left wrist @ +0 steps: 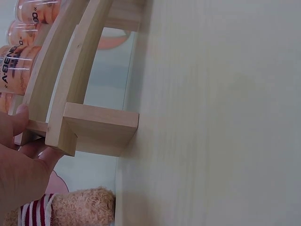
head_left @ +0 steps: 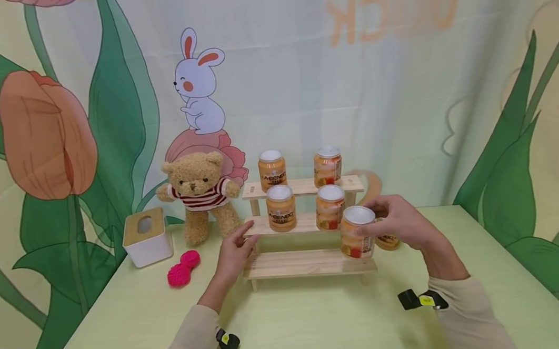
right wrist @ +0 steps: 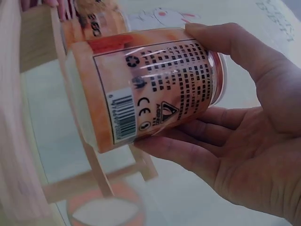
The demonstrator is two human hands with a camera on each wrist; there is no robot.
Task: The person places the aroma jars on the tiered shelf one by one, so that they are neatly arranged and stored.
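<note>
A three-tier wooden shelf (head_left: 308,262) stands on the table. My left hand (head_left: 233,256) grips its left end, the thumb and fingers around the wood in the left wrist view. My right hand (head_left: 400,223) holds a canned-fruit jar (head_left: 357,236) with a white lid and orange label, thumb on one side and fingers on the other. This jar is at the right end of the lowest tier; whether its base touches the wood I cannot tell. Two similar jars (head_left: 281,211) stand on the middle tier, and two more jars (head_left: 328,167) on the top one.
Another jar (head_left: 387,241) stands right of the shelf, partly hidden by my right hand. To the left are a teddy bear (head_left: 195,200), a white tissue box (head_left: 150,250) with a wooden lid and pink yarn balls (head_left: 182,272). A printed curtain (head_left: 399,110) hangs behind.
</note>
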